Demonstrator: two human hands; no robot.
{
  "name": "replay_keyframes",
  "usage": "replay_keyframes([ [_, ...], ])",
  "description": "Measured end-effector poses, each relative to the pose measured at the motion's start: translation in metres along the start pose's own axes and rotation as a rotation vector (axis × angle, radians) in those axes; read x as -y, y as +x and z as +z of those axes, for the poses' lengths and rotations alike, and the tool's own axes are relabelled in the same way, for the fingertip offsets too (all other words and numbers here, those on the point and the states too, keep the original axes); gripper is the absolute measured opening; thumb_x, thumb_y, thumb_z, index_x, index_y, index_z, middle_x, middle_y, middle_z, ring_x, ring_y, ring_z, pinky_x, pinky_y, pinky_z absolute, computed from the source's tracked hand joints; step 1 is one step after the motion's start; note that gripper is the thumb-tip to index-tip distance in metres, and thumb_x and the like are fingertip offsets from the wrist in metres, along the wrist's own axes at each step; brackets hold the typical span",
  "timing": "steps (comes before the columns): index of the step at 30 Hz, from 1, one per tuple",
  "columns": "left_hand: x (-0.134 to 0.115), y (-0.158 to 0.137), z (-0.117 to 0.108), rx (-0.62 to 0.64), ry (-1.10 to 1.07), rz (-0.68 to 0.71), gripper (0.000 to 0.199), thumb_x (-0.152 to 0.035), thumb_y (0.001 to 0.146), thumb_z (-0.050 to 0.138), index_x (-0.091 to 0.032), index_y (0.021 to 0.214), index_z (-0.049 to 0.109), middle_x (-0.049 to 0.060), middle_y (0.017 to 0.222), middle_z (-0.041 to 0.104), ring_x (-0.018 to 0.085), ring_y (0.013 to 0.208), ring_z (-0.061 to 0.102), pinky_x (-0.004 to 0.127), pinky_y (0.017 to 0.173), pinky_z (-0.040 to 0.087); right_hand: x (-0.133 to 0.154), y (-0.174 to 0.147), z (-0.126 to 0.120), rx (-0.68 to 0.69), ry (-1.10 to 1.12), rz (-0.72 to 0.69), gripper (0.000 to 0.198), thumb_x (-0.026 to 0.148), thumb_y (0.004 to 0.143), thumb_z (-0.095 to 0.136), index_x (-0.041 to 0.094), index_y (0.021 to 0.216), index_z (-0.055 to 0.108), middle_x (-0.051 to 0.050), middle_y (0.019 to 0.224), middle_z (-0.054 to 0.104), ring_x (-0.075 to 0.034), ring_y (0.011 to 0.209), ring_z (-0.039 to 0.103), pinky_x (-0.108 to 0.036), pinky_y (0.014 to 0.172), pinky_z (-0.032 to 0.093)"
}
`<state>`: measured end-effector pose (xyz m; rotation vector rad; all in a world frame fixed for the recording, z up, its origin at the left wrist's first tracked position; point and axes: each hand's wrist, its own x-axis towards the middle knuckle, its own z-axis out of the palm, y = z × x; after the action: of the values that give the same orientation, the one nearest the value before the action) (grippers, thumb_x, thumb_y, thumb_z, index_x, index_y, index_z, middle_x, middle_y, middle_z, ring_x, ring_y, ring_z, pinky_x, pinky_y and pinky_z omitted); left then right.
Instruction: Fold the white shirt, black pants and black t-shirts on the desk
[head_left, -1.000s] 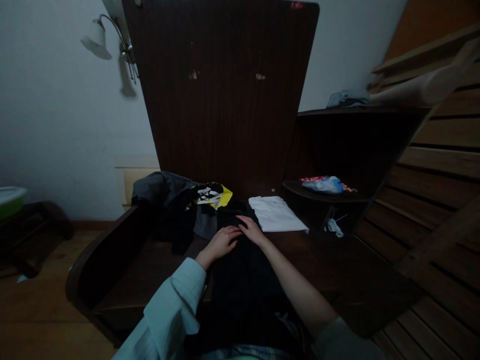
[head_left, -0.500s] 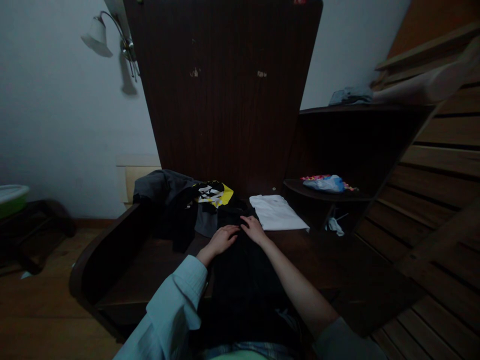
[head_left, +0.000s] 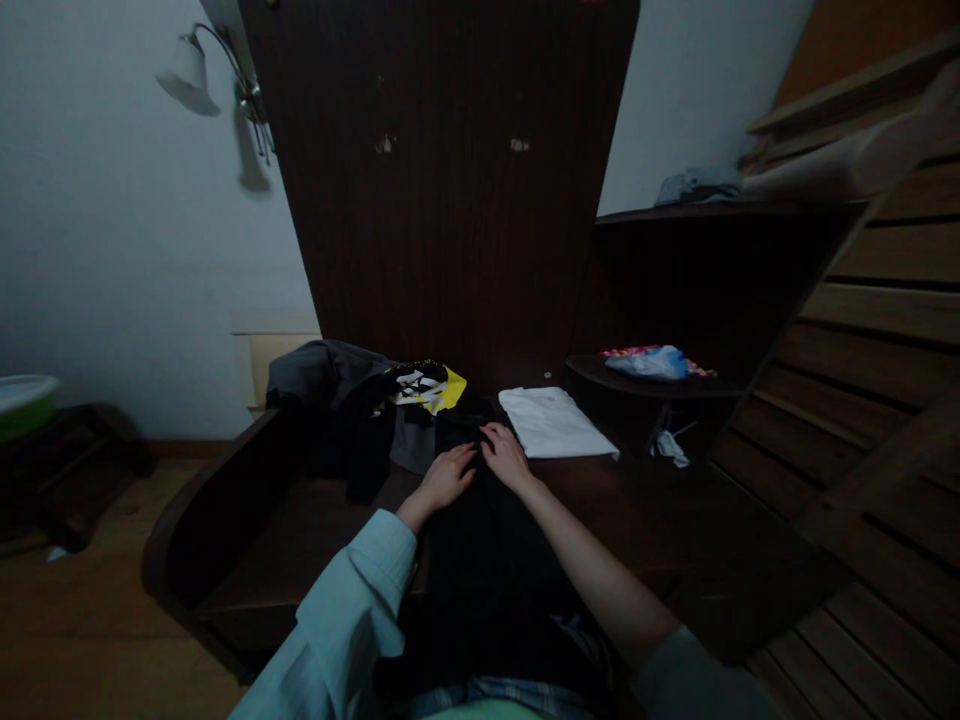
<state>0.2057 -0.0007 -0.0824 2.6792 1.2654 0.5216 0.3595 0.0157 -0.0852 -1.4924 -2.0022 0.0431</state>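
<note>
Lying lengthwise from six o'clock to twelve across the bench [head_left: 300, 560], partly covered by left hand [head_left: 447, 476] and right hand [head_left: 507, 458], both outstretched and laid flat: one long black garment [head_left: 484, 560]. Toward ten, one dark clothes heap [head_left: 330, 378]; toward two, one folded white cloth [head_left: 556, 424], then one plastic bag [head_left: 656, 363].

Black garment [head_left: 487, 560]; white cloth [head_left: 556, 424]; yellow, white and black printed clothing [head_left: 431, 388]; pale blue sleeve [head_left: 346, 590]

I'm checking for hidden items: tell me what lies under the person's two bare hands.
Black cloth, lying over a dark brown wooden bench, shows around the left hand and right hand. Fabric beneath their palms, and anything under the cloth, is covered.
</note>
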Motion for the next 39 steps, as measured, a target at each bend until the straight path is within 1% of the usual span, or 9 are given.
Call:
replay_keyframes([
  [5,0.003,0.001,0.003,0.013,-0.012,-0.007,0.041,-0.024,0.083,0.042,-0.014,0.123,0.046,0.011,0.134,0.041,0.021,0.125,0.035,0.039,0.102,0.03,-0.003,0.0,0.004,0.086,0.067,0.033,0.024,0.021,0.078,0.048,0.017,0.098,0.062,-0.009,0.103,0.058,-0.02,0.097,0.051,-0.033,0.086,0.04],
  [8,0.003,0.001,0.003,0.017,-0.018,-0.006,0.041,-0.025,0.084,0.041,-0.013,0.123,0.045,0.012,0.134,0.042,0.022,0.125,0.035,0.039,0.102,0.03,-0.007,0.001,0.005,0.028,0.126,0.093,0.021,0.021,0.079,0.047,0.018,0.094,0.061,-0.007,0.095,0.06,-0.018,0.088,0.054,-0.033,0.082,0.042],
  [10,0.004,0.001,0.003,0.012,-0.021,-0.004,0.041,-0.025,0.083,0.042,-0.013,0.123,0.045,0.012,0.133,0.042,0.022,0.125,0.035,0.039,0.102,0.029,-0.009,0.002,0.005,-0.021,0.175,0.07,0.02,0.021,0.079,0.046,0.018,0.093,0.061,-0.006,0.094,0.061,-0.018,0.088,0.054,-0.033,0.083,0.041],
  [14,0.004,0.0,0.004,-0.021,-0.049,0.01,0.04,-0.024,0.082,0.044,-0.015,0.122,0.046,0.011,0.132,0.044,0.021,0.124,0.036,0.039,0.102,0.03,-0.011,0.002,0.009,0.004,0.25,-0.047,0.024,0.026,0.08,0.048,0.021,0.1,0.06,-0.006,0.11,0.058,-0.019,0.105,0.049,-0.037,0.092,0.036],
  [18,0.004,0.0,0.003,-0.014,-0.051,0.004,0.04,-0.024,0.082,0.044,-0.015,0.121,0.046,0.012,0.131,0.044,0.021,0.124,0.036,0.039,0.101,0.031,-0.011,0.001,0.014,0.133,0.196,0.024,0.036,0.036,0.08,0.049,0.021,0.112,0.056,-0.009,0.123,0.052,-0.023,0.117,0.041,-0.041,0.096,0.033],
  [22,0.003,-0.001,0.003,-0.007,-0.038,-0.007,0.04,-0.024,0.083,0.043,-0.014,0.121,0.046,0.012,0.132,0.044,0.021,0.124,0.036,0.039,0.101,0.03,-0.01,0.001,0.015,0.162,0.168,0.039,0.04,0.039,0.082,0.046,0.022,0.117,0.053,-0.009,0.127,0.049,-0.023,0.12,0.039,-0.041,0.098,0.031],
  [28,0.004,0.0,0.004,-0.02,-0.053,0.003,0.039,-0.024,0.082,0.045,-0.016,0.12,0.047,0.011,0.131,0.045,0.021,0.123,0.038,0.039,0.101,0.031,-0.012,0.003,0.016,0.174,0.17,0.038,0.043,0.041,0.081,0.047,0.017,0.115,0.055,-0.012,0.124,0.051,-0.023,0.118,0.042,-0.039,0.098,0.032],
  [33,0.002,0.0,0.001,-0.039,-0.071,0.008,0.037,-0.022,0.08,0.046,-0.016,0.116,0.05,0.011,0.126,0.05,0.022,0.119,0.042,0.039,0.099,0.033,-0.014,0.004,0.018,0.184,0.155,0.046,0.039,0.038,0.083,0.044,0.02,0.116,0.054,-0.009,0.125,0.051,-0.023,0.119,0.042,-0.041,0.098,0.032],
  [39,-0.007,-0.005,-0.007,-0.074,-0.195,0.134,0.03,-0.007,0.071,0.047,-0.019,0.094,0.062,0.005,0.105,0.06,0.018,0.103,0.051,0.032,0.093,0.038,-0.018,0.008,0.011,0.193,0.242,0.055,0.034,0.019,0.08,0.045,0.019,0.112,0.057,-0.007,0.121,0.054,-0.018,0.115,0.046,-0.036,0.099,0.032],
])
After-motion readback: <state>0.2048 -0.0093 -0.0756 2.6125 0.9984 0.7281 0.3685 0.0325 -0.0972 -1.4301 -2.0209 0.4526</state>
